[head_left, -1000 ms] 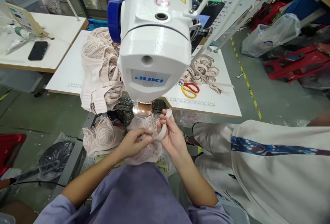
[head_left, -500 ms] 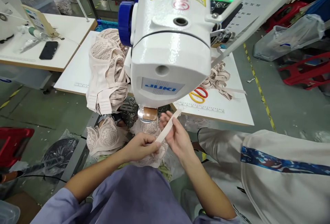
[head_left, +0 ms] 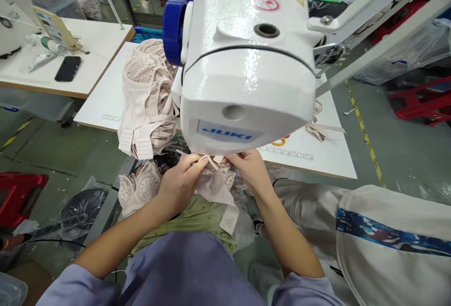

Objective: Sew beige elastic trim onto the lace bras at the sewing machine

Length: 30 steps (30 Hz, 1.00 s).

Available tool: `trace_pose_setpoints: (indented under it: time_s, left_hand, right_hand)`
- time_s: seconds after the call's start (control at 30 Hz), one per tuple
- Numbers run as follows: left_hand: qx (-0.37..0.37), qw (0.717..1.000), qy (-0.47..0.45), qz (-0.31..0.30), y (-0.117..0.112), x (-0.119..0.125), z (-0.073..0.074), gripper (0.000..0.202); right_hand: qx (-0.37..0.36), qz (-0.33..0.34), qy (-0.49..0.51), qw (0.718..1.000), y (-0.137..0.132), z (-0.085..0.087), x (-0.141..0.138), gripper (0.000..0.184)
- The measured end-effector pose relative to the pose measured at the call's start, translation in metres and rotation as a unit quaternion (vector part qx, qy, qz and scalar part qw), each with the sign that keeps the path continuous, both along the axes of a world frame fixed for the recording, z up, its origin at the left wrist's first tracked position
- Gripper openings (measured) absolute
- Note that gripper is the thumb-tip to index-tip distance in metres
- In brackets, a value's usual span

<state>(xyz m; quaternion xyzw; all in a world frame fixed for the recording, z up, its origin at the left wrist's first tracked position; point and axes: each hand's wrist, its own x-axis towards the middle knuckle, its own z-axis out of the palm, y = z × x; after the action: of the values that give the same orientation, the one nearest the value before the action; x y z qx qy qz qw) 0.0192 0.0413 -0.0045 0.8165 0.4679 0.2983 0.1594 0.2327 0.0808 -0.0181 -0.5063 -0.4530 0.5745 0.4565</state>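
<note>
Under the head of the white sewing machine [head_left: 246,90], my two hands work close together. The fingers of my left hand [head_left: 181,181] are closed on the upper edge of a beige lace bra [head_left: 214,186], where a thin pale strip loops out. My right hand [head_left: 248,167] pinches a beige strap [head_left: 219,159] a short way to the right, with only its end showing. The bra hangs down toward my lap, its wing with a printed label [head_left: 229,219] lowest. The machine head hides the needle area.
A pile of beige bras [head_left: 148,99] lies on the table left of the machine. Another lace bra [head_left: 141,186] hangs below it. Scissors [head_left: 280,142] and loose straps [head_left: 317,131] are partly hidden at right. A person in a beige garment [head_left: 387,245] is close on my right.
Both hands have moved up under the machine head. My left hand has gone from the strap to the bra's edge; the right has closed on the strap. The view has shifted slightly.
</note>
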Motion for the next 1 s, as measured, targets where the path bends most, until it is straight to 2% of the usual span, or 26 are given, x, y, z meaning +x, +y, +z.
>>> trace_pose_setpoints:
  time_s: [0.07,0.13,0.27,0.4,0.5,0.6,0.73,0.87,1.0]
  left_hand:
    - [-0.024,0.999,0.019,0.038,0.001,-0.001,0.003,0.033]
    - [-0.062,0.997,0.026,0.048,0.001,-0.003,0.008,0.034]
    - [-0.198,0.980,-0.026,-0.010,0.008,-0.016,0.011,0.037]
    - [-0.280,0.958,-0.037,-0.057,0.013,-0.027,0.004,0.044]
    - [-0.297,0.953,-0.049,-0.031,0.009,-0.025,0.007,0.045]
    - [-0.307,0.945,-0.109,0.000,0.002,-0.017,0.020,0.039]
    - [-0.353,0.921,-0.162,-0.012,-0.004,-0.007,0.035,0.030]
    - [-0.334,0.931,-0.140,-0.050,-0.006,-0.005,0.034,0.029]
    - [-0.296,0.946,-0.102,-0.079,-0.005,-0.006,0.028,0.031]
  right_hand:
    - [0.034,0.012,-0.049,0.998,0.007,0.003,-0.005,0.014]
    - [0.090,0.003,-0.100,0.991,0.012,0.003,-0.008,0.008]
    - [0.184,-0.027,-0.169,0.968,0.022,-0.005,-0.011,0.012]
    - [0.204,-0.026,-0.212,0.955,0.030,-0.010,-0.012,0.006]
    - [0.196,-0.012,-0.196,0.961,0.032,-0.005,-0.013,0.010]
    - [0.176,0.000,-0.154,0.972,0.033,0.004,-0.013,0.012]
    - [0.164,0.004,-0.138,0.977,0.034,0.008,-0.012,0.011]
    - [0.154,-0.018,-0.157,0.975,0.033,0.006,-0.010,0.013]
    - [0.147,-0.012,-0.143,0.979,0.032,0.008,-0.010,0.019]
